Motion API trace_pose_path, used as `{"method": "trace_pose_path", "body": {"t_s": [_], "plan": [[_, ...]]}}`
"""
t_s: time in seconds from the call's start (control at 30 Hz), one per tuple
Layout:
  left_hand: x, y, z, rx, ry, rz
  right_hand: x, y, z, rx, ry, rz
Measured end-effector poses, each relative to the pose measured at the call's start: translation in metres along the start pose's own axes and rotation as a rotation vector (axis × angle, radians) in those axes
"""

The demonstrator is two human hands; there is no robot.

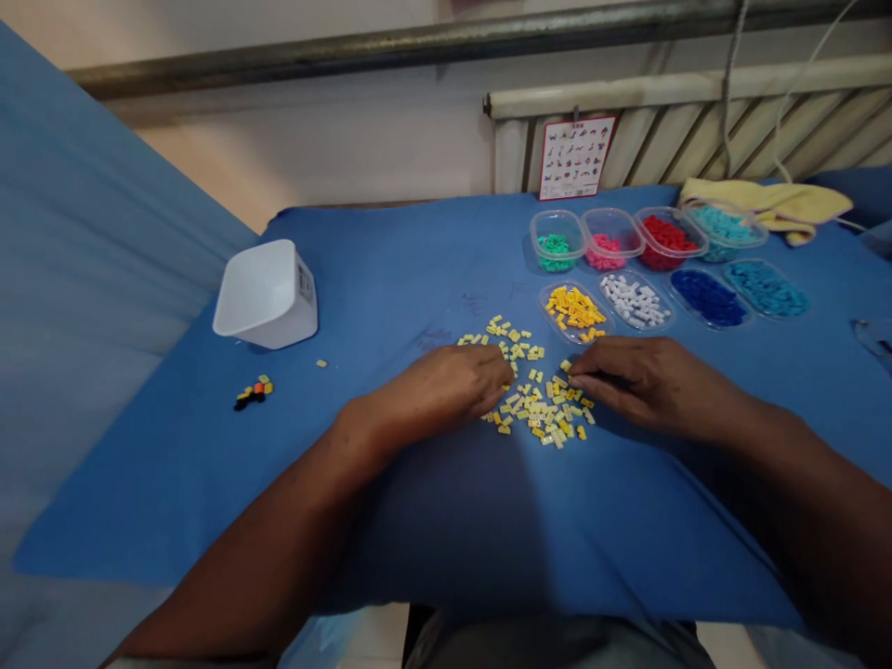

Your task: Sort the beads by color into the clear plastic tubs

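Between the white bin (280, 325) and the clear tubs (559, 228), your left hand (478, 379) can pass to the table's (390, 255) far edge. Shallow trays (561, 327) block your right hand (634, 381) that way; yellow bricks (536, 411) litter the gap between your hands. The near-edge strip lets you through.

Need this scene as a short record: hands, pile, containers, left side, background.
left_hand: left hand, fingers curled down at the pile's left side; grip hidden
right_hand: right hand, fingertips at the pile's right edge; grip unclear
pile: loose yellow pieces on blue cloth
back_row: green pieces, pink pieces, red pieces, light-teal pieces, in clear tubs
front_row: golden-yellow pieces, white pieces, dark-blue pieces, teal-blue pieces
left_side: white bin; black, orange and yellow cluster
background: red-edged sheet, radiator
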State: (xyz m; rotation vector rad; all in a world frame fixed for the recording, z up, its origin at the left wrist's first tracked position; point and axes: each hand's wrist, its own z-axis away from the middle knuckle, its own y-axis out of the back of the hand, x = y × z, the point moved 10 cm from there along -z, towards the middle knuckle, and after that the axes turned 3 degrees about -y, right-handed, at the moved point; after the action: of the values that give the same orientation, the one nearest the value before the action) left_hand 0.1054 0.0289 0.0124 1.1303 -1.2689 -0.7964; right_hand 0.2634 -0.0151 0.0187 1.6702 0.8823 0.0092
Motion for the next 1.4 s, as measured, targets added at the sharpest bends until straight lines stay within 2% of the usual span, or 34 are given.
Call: {"method": "trace_pose_path", "body": {"t_s": [0.13,0.23,0.37,0.5,0.57,0.7,0.8,1.0,1.33,1.4], "plan": [[-0.008,0.014,0.0,0.138,0.06,0.212,-0.012,0.0,-0.003,0.057,0.008,-0.077],[-0.021,0.018,0.0,0.26,0.219,0.48,-0.02,-0.002,-0.006,0.102,-0.012,-0.146],[-0.029,0.004,0.0,0.434,0.407,0.994,-0.029,0.0,-0.008,0.217,-0.046,-0.272],[-0.031,-0.017,-0.005,0.531,0.508,1.256,-0.032,0.007,-0.009,0.351,-0.067,-0.212],[-0.034,-0.026,-0.008,0.56,0.548,1.339,-0.034,0.008,-0.01,0.365,-0.048,-0.17],[-0.038,-0.034,-0.006,0.609,0.641,1.367,-0.039,0.002,-0.013,0.325,-0.002,-0.057],[-0.037,-0.037,-0.004,0.596,0.689,1.34,-0.036,-0.003,-0.015,0.305,-0.043,0.028],[-0.028,-0.041,-0.01,0.535,0.634,1.327,-0.029,-0.003,-0.016,0.31,-0.076,0.002],[-0.034,-0.045,-0.009,0.592,0.701,1.356,-0.038,0.0,-0.018,0.328,-0.012,-0.031],[-0.032,-0.045,-0.011,0.583,0.666,1.341,-0.037,0.0,-0.019,0.32,-0.001,-0.04]]}}
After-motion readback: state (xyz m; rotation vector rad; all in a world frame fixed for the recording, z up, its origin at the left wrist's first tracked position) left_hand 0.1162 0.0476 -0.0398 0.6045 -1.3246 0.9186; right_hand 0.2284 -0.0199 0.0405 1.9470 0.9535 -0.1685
